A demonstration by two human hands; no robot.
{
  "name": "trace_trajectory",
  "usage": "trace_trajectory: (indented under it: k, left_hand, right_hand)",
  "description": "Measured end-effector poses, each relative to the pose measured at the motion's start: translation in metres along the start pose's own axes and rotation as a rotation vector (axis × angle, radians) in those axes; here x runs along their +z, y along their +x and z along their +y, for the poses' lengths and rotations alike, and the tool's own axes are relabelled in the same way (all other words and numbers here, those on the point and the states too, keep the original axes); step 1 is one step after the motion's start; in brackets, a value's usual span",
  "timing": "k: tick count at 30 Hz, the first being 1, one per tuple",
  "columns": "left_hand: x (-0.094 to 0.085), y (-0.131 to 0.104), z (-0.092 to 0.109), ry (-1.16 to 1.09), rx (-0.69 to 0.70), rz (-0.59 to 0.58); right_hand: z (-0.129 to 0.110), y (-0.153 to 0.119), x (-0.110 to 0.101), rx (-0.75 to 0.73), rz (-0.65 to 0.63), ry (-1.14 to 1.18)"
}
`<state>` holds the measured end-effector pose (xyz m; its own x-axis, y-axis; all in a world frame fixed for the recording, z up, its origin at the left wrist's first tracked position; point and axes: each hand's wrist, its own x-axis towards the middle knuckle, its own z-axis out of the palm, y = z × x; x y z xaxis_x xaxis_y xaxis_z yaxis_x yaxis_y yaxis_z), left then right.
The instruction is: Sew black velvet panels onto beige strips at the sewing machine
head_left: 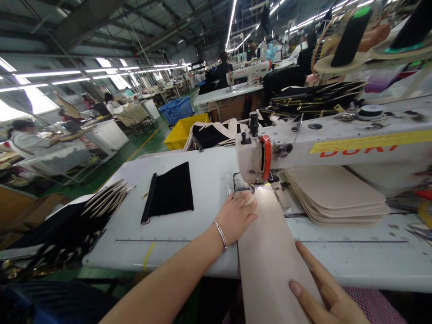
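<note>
Room left of machine head (251, 157); stack (340, 193) blocks right.

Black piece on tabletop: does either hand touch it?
No, the left hand and right hand touch the beige panel, the black piece lying apart.

Bright tube lights (231, 24), stretched, soft-focus edges

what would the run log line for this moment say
left hand: flat on beige panel near needle | right hand: at panel's right edge | black piece: on table
</note>
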<state>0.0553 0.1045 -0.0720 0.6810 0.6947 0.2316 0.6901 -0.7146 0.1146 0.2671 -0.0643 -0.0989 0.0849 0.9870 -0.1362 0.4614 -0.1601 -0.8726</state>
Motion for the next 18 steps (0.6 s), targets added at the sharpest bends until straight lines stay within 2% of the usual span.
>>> trace_trajectory:
  k: [3, 7, 13, 18]
  left_hand:
    - [0.004, 0.009, -0.006, -0.049, 0.009, 0.033]
    - [0.008, 0.013, -0.010, -0.129, 0.001, 0.087]
    - [0.011, 0.014, -0.014, -0.161, -0.021, 0.081]
    - [0.013, 0.013, -0.007, -0.153, -0.034, 0.087]
  right_hand:
    - [0.002, 0.007, 0.003, -0.080, 0.049, -0.009]
    - [0.003, 0.011, 0.001, -0.114, 0.053, -0.054]
    - [0.002, 0.015, -0.001, -0.151, 0.044, -0.137]
    - [0.014, 0.016, -0.006, -0.207, 0.003, -0.316]
